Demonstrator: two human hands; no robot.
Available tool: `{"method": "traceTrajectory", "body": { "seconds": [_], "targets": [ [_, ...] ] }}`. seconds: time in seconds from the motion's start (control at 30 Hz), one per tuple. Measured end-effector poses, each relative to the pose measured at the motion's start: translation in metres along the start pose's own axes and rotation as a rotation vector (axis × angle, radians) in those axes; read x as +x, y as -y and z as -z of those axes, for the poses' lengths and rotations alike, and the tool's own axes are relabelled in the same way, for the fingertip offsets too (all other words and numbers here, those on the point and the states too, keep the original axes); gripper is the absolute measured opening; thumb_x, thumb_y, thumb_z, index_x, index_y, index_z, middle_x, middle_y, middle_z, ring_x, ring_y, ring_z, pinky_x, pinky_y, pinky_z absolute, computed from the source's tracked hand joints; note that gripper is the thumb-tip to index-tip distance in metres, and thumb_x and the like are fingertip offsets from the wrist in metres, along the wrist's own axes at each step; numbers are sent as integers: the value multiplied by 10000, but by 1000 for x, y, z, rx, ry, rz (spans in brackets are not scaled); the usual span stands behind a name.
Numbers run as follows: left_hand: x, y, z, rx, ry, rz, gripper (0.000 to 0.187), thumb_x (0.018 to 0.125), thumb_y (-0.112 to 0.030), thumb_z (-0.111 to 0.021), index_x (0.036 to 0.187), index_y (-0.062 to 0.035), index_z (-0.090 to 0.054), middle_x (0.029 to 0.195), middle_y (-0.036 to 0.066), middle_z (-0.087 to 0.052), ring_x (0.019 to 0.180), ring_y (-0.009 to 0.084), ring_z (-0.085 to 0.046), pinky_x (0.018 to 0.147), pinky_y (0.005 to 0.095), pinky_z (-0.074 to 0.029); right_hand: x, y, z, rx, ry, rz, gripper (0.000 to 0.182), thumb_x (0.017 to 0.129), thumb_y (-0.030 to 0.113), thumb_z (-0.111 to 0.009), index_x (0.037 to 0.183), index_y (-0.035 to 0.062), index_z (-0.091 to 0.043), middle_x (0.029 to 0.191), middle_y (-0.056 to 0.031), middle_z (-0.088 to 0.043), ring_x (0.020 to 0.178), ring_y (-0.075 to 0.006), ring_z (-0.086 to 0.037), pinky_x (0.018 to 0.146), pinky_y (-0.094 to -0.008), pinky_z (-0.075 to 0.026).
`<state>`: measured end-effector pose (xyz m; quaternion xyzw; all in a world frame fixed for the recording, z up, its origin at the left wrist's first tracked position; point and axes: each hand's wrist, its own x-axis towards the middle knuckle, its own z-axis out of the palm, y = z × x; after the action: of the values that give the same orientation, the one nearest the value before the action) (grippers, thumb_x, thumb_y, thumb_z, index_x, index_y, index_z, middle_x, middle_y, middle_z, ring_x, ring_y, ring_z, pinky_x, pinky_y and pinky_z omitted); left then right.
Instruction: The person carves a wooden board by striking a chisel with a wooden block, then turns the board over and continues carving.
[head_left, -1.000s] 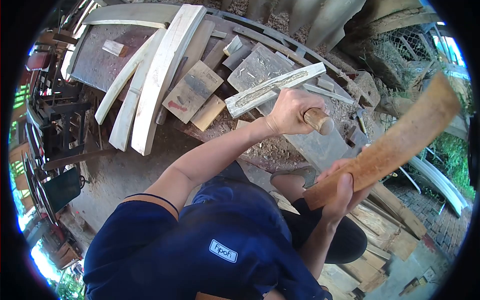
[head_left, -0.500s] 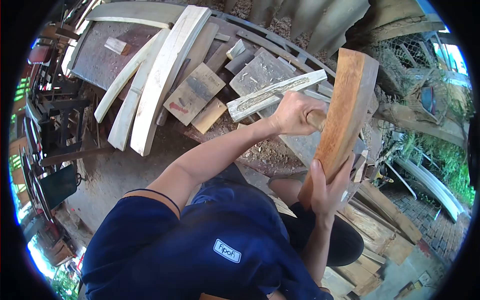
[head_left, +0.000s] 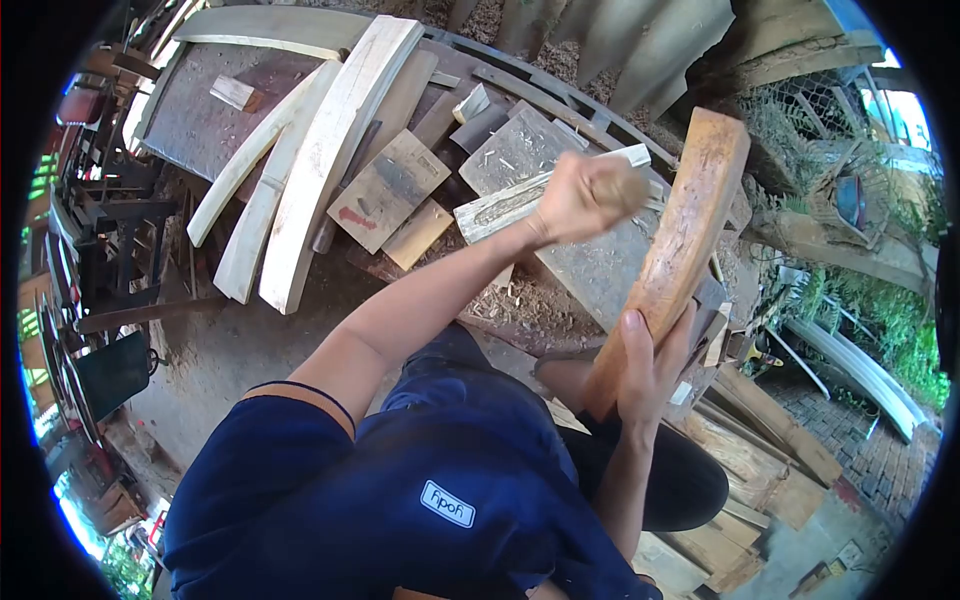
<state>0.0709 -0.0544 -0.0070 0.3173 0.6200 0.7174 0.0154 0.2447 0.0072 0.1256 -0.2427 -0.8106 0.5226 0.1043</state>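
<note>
The left hand [head_left: 580, 195] is closed around a round wooden handle [head_left: 622, 185], blurred, over the carved pale plank [head_left: 500, 208] on the bench [head_left: 200, 110]. The right hand [head_left: 650, 375] grips the lower end of a brown wooden billet [head_left: 685, 220], held nearly upright just beside the handle.

1 head-worn fisheye camera looks steeply down, close over a cluttered workbench [head_left: 200, 110].

Open-air work yard under bright daylight, with a dirt floor [head_left: 250, 345] strewn with chips and sawdust. Left of the floor patch, a dark metal rack [head_left: 95, 260] in shade; above it, pale curved planks [head_left: 320, 150] leaning over a grey board [head_left: 205, 105]. Far right of it, a wire fence [head_left: 800, 110] (greenery behind), stacked timber offcuts [head_left: 770, 460] and brick paving [head_left: 880, 450].
</note>
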Motion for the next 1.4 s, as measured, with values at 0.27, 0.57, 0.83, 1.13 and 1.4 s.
{"method": "traceTrajectory", "body": {
  "seconds": [0.27, 0.57, 0.83, 1.13, 1.4],
  "targets": [
    [36, 10, 64, -594, -525, 357, 157, 843, -64, -680, 755, -37, -554, 563, 34, -539, 466, 114, -510, 458, 266, -421, -14, -21, -10, 122, -7, -59, 460, 901, 182, -642, 1259, -36, -451, 1038, -110, -557, 933, -176, -535, 846, -320, -453],
    [2, -26, 22, -126, -158, 326, 126, 799, -109, -743, 796, -20, -654, 738, 23, -675, 717, 56, -605, 664, 269, -505, -23, -31, -18, 184, -85, -105, 374, 914, 168, -637, 1199, -17, -481, 1009, -92, -574, 922, -156, -552, 834, -306, -464],
    [-2, -25, 6, 22, 129, 26, 224, 868, -114, -711, 704, -43, -574, 626, -20, -541, 611, 60, -489, 558, 252, -410, -45, -57, -42, 258, -178, -283, 373, 900, 232, -656, 1152, 0, -507, 956, -122, -627, 846, -184, -609, 773, -343, -502],
    [8, -29, 7, 126, 200, 238, 194, 871, -161, -728, 759, -64, -603, 665, -52, -556, 627, 34, -513, 575, 228, -417, -103, -43, -34, 310, -393, -349, 465, 871, 297, -694, 1176, 11, -490, 990, -197, -679, 919, -293, -687, 810, -388, -518],
    [-11, -22, 6, 63, 172, 194, 200, 886, -151, -722, 758, -70, -592, 681, -47, -530, 618, 34, -482, 579, 223, -390, -134, -68, -38, 256, -377, -482, 481, 855, 330, -708, 1151, 26, -480, 894, -243, -680, 857, -378, -707, 740, -429, -536]
  ]
}}
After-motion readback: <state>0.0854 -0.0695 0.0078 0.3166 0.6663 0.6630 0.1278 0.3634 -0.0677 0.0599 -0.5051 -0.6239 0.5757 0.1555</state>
